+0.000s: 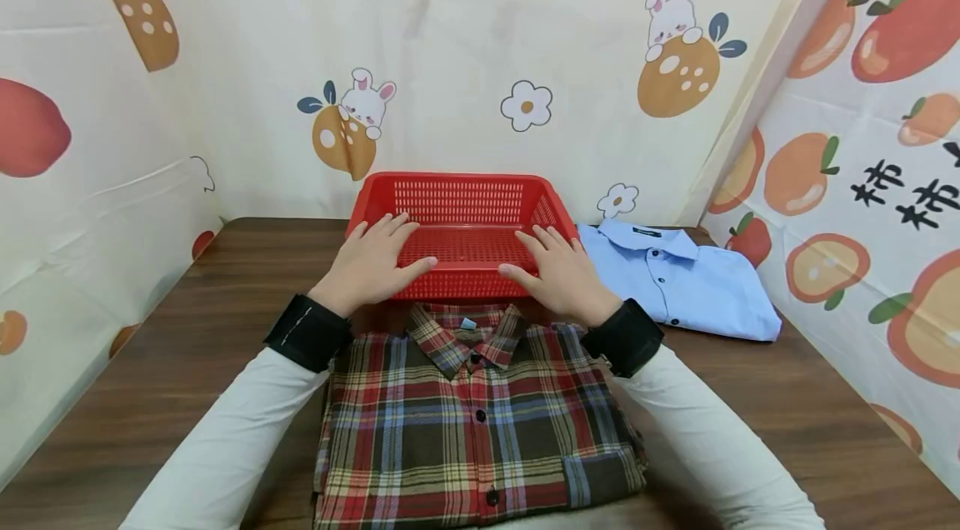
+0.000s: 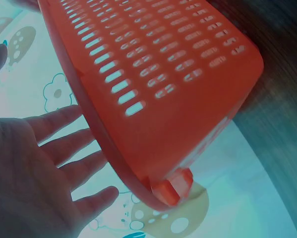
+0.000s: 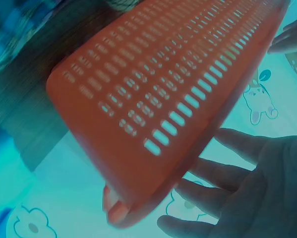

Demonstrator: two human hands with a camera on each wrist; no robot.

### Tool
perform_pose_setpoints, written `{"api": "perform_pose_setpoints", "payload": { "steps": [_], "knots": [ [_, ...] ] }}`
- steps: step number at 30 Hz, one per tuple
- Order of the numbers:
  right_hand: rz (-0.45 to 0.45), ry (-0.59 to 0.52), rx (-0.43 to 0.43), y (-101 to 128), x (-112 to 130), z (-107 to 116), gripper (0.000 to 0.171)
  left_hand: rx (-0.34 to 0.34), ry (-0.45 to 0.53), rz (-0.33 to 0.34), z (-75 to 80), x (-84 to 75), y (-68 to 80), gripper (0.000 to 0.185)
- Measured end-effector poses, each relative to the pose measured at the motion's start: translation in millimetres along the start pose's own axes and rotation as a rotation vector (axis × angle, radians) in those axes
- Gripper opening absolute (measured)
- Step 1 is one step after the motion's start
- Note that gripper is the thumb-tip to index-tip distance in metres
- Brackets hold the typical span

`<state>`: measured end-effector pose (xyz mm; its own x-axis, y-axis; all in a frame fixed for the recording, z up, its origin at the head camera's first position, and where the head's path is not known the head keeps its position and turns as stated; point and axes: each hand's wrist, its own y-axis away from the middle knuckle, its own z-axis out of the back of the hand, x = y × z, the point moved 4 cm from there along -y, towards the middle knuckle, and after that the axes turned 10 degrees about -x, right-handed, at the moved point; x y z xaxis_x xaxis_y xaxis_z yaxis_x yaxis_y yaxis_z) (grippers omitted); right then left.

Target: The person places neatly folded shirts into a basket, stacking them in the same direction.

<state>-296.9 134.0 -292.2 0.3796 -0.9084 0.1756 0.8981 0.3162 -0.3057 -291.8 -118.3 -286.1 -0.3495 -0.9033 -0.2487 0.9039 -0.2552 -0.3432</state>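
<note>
A red plastic basket (image 1: 463,284) with slotted walls stands at the back of the table. My left hand (image 1: 372,263) is over its front left rim, fingers extended and spread. Over the front right rim, my right hand (image 1: 561,273) spreads its fingers the same way. In the left wrist view the fingertips reach the rim of the basket (image 2: 133,144); the right wrist view shows fingertips right along the rim too. Neither hand curls round anything. Below both wrists lies a folded plaid shirt (image 1: 450,422), collar toward the basket.
A folded light blue shirt (image 1: 675,284) lies right of the basket on the brown wooden table (image 1: 172,363). Behind it hangs a printed cloth (image 1: 457,38) with rabbits and flowers. Another printed cloth (image 1: 847,263) with fruit borders the right side.
</note>
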Motion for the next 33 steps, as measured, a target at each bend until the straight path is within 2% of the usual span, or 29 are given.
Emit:
{"api": "perform_pose_setpoints", "payload": {
  "steps": [11,16,21,25,33],
  "knots": [
    [-0.034,-0.011,-0.021,13.6,-25.3,-2.7,0.074,-0.008,-0.012,0.027,4.6,13.0,11.7,0.073],
    [-0.013,-0.039,-0.074,19.6,-35.7,-3.5,0.071,-0.006,-0.001,0.052,7.6,19.4,16.4,0.075],
    [0.000,-0.023,-0.119,21.3,-45.4,4.8,0.069,-0.008,0.003,0.065,10.8,24.8,17.4,0.078],
    [-0.020,0.008,-0.104,19.1,-53.6,15.2,0.070,-0.022,-0.008,0.069,17.5,28.1,17.6,0.079],
    [-0.075,0.058,-0.079,22.0,-72.7,25.8,0.078,-0.037,-0.002,0.109,24.0,43.8,27.1,0.079]
  ]
}}
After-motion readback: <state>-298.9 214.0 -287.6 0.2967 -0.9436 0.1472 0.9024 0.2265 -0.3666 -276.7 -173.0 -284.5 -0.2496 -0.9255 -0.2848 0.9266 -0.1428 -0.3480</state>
